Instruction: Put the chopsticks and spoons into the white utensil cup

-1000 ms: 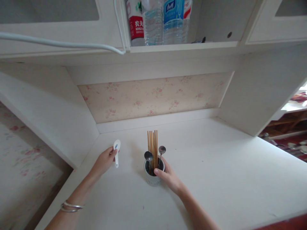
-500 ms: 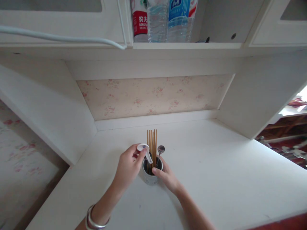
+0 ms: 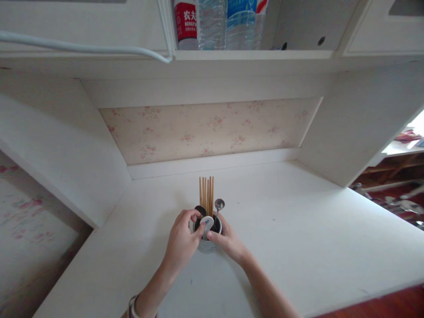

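A light, patterned utensil holder (image 3: 207,247) stands on the white counter. Several wooden chopsticks (image 3: 207,194) rise from it, with a metal spoon (image 3: 219,204) leaning out on the right and a dark spoon (image 3: 200,210) showing on the left. My left hand (image 3: 185,234) pinches a white soup spoon (image 3: 207,223) by its bowl, over the holder's mouth; its handle points down inside, mostly out of sight. Round the right side of the holder, my right hand (image 3: 230,240) is closed, thumb at the rim.
White side panels and a floral back wall (image 3: 205,132) enclose the counter (image 3: 285,229). Above, an open shelf holds several plastic bottles (image 3: 212,26). A white cable (image 3: 82,46) hangs along the upper left cabinet.
My left hand has lowered the white soup spoon from beside the chopsticks into the holder's mouth. A dark spoon now shows at the left. My right hand keeps its hold, and the view has shifted slightly.
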The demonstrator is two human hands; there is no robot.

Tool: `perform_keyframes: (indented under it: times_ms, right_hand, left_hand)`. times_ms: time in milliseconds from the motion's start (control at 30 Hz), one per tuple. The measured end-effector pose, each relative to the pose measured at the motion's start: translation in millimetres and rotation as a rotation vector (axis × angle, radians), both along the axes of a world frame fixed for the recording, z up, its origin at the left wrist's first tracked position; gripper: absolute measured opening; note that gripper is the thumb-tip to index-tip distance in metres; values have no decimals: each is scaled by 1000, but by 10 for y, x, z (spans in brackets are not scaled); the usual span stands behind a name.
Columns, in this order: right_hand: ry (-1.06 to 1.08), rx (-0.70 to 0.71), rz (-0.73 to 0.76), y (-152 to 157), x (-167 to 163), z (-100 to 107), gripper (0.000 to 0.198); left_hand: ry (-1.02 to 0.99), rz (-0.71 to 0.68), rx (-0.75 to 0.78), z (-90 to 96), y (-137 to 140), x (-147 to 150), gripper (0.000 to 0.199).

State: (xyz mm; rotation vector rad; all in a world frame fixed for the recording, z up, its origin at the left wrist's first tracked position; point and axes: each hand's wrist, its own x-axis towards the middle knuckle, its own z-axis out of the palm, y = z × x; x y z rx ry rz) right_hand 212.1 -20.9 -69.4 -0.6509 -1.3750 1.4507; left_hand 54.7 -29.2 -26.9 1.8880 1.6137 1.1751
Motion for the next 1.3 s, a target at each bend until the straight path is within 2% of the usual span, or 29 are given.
perform_keyframes:
  times_ms: [233, 300, 400, 533, 633, 800, 900, 1000, 1100, 1200, 1300]
  right_hand:
    - [-12, -9, 1, -12, 16, -1, 66]
    - [-14, -2, 9, -12, 23, 2, 71]
    - [-35, 5, 13, -8, 30, -6, 83]
    - [-173, 51, -43, -22, 16, -53, 91]
    - [-319, 70, -151, -44, -5, -116, 81]
    - [-300, 29, -280, 103, 115, -171, 66]
    - [-283, -5, -436, 381, 410, -136, 65]
    - [-339, 6, -679, 718, 846, -75, 63]
    - [-412, 27, -831, 992, 1283, -7, 64]
    - [-487, 63, -941, 1145, 1591, 48, 56]
    - [-522, 97, -1038, 1201, 1740, 61, 47]
  left_hand:
    - [-317, -87, -171, -24, -44, -68, 28]
    - [-436, -98, -204, -74, -33, -126, 28]
    - [-652, -64, -260, -214, 40, -242, 40]
    - [-885, -147, -568, -435, 158, -386, 48]
    - [-891, -200, -700, -536, 191, -441, 46]
    - [-810, -223, -690, -572, 173, -453, 46]
    - [-771, -243, -679, -571, 164, -458, 48]
    - [-750, -273, -665, -555, 161, -465, 46]
    - [-718, -286, -658, -519, 157, -464, 45]
    - [-673, -281, -654, -498, 153, -462, 44]
    - [-649, -271, -647, -513, 155, -465, 43]
